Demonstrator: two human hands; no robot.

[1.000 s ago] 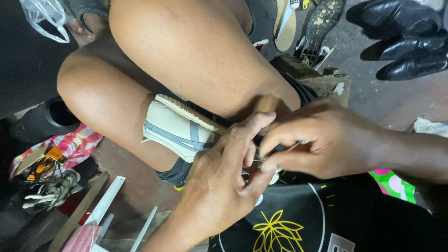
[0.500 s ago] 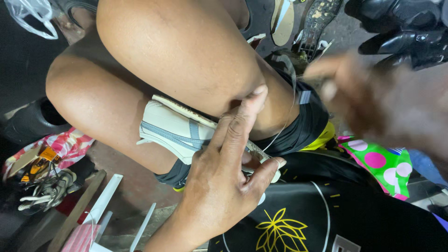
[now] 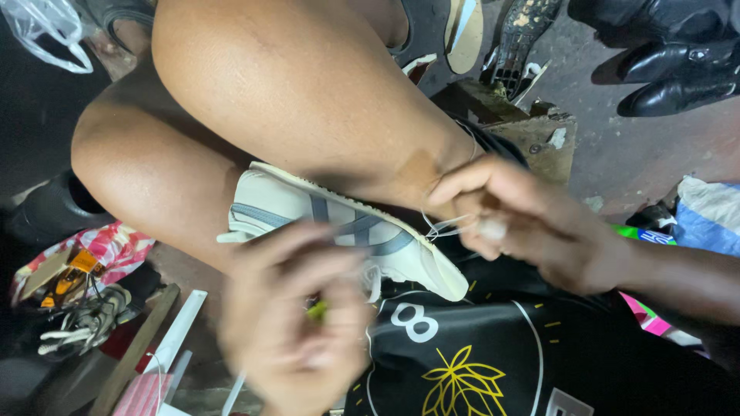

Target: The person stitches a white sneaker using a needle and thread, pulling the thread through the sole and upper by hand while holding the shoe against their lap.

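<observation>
A cream sneaker with grey stripes (image 3: pixel 339 223) is wedged between my bare knees, its sole edge facing up. My right hand (image 3: pixel 524 227) is at the shoe's toe end, its fingers pinched on a thin white thread (image 3: pixel 443 227) that loops off the sole edge. My left hand (image 3: pixel 297 316) is blurred in front of the shoe, below its side, fingers curled; I cannot tell whether it holds anything. A black garment with a yellow leaf print (image 3: pixel 462 370) lies across my lap under both hands.
Black leather shoes (image 3: pixel 671 62) stand at the top right on the concrete floor. A wooden block (image 3: pixel 524 123) sits behind my knee. A worn grey shoe and coloured bags (image 3: pixel 85 308) lie at the left with flat strips (image 3: pixel 166 347). A clear plastic bag (image 3: pixel 46 31) hangs top left.
My right hand swung out to the right, then came back to the shoe's toe end with the thread. My left hand left the shoe and dropped lower. More of the sneaker shows.
</observation>
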